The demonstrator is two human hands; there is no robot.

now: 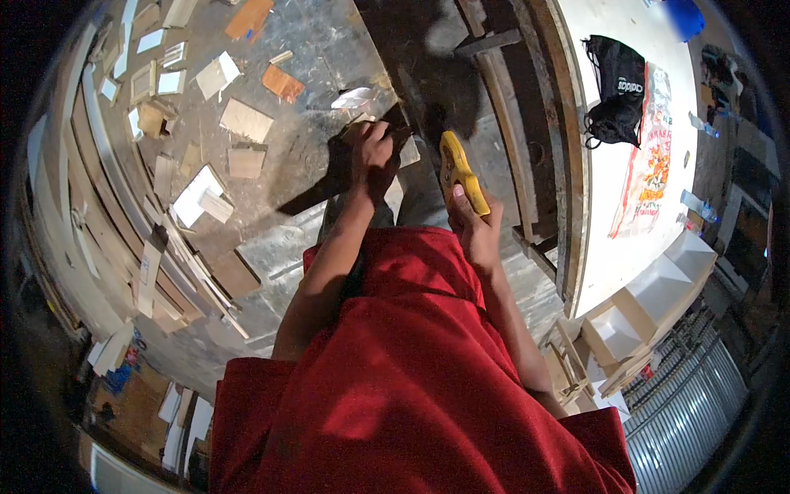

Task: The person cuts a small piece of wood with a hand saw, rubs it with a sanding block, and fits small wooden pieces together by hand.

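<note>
Yellow handle of a hand tool in the right hand: fingers closed round it, thumb lying along its near part, far end pointing forward and slightly leftward. What extends beyond the handle is too dark to make out. Position of the handle: right of the left hand, well apart from it, forward of the wearer's lap.

Left hand: back of the hand uppermost, fingers bent and reaching forward at a pale wood piece. Whether the fingers grip the piece or only press on it, cannot tell. A dark shadow spreads leftward from this hand.

Nearer the body than both hands: red shirt, bunched at the waist; bare forearms emerge on either side.

Left of the left hand: grey floor, stained, strewn with offcuts. Noted among them: a pale squarish board, an orange-brown offcut farther forward, a white-faced offcut. Farther left, long wooden strips lie lengthwise.

Right of the right hand: thick timber edge, then a white tabletop bearing a black drawstring bag and, touching it, a printed plastic sack. Right and nearer the body: open wooden boxes, white inside; beyond them, corrugated metal.
</note>
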